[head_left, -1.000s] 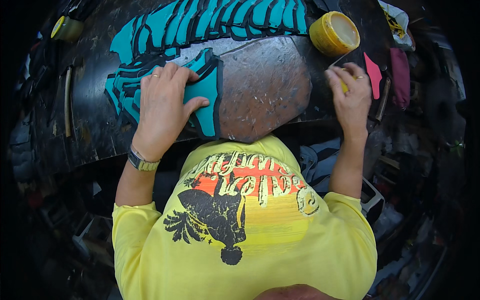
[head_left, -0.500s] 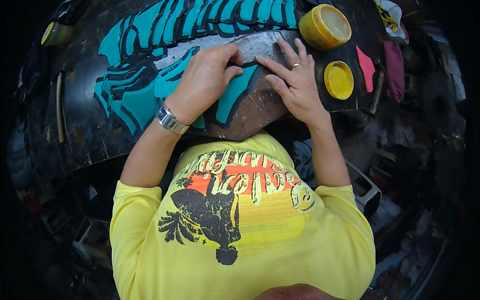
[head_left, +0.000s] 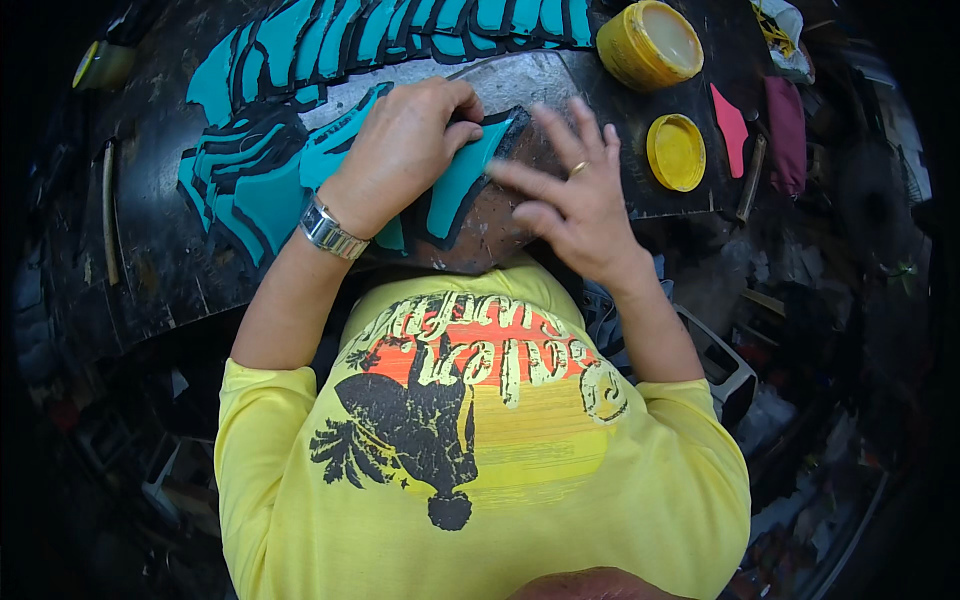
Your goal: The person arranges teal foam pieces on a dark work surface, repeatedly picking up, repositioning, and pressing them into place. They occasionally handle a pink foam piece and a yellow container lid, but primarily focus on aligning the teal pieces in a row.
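Observation:
A teal cut piece with a black border (head_left: 458, 185) lies on a worn brown and grey slab (head_left: 500, 228) at the table's front edge. My left hand (head_left: 400, 140), with a metal-banded watch on its wrist, pinches thumb and forefinger together at the piece's upper left edge. Just right of the piece, my right hand (head_left: 585, 200) has its fingers spread, slightly blurred; a fingertip is at the black border, though contact is hard to judge. More teal pieces (head_left: 265, 200) lie heaped left of my left hand, which hides part of them.
Overlapping teal pieces (head_left: 370, 40) run in a row along the back. At right are a yellow tub (head_left: 625, 50), its yellow lid (head_left: 676, 153), a pink cut piece (head_left: 728, 130), a wooden handle (head_left: 752, 180) and maroon cloth (head_left: 787, 135). A wooden stick (head_left: 109, 215) lies left.
My right hand has drawn back toward me, its fingers coming off the upper edge and spreading beside the piece's right border. My left hand keeps its pinch, nearly unmoved.

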Motion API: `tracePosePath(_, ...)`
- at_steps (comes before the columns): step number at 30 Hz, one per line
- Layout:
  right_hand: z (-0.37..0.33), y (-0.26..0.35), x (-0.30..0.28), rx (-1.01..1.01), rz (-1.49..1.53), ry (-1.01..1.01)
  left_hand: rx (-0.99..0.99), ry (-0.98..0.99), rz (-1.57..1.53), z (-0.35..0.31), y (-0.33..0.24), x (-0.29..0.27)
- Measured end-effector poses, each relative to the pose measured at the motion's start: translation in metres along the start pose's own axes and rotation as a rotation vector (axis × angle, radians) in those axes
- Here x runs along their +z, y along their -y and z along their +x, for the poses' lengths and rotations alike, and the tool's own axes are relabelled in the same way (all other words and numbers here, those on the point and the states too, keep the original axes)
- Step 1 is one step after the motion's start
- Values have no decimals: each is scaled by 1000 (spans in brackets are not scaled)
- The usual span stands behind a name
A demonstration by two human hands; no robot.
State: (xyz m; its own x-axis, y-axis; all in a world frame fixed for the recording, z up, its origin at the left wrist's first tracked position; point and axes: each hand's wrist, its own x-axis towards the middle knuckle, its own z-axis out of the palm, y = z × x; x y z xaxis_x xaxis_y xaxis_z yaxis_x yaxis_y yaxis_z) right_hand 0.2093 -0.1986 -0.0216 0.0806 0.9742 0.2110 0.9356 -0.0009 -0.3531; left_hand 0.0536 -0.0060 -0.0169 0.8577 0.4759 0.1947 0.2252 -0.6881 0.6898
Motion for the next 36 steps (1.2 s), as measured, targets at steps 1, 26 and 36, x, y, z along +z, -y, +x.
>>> tracePosePath(1, 5, -7, -1, 37, 49, -44, -4, 10, -3, 0, 1, 0)
tracePosePath(26, 19, -30, -35, 107, 419, -361, -335, -73, 88, 52, 181, -175)
tracePosePath(36, 52, -108, -86, 225, -134, -453, 15, -103, 293, -4, 67, -145)
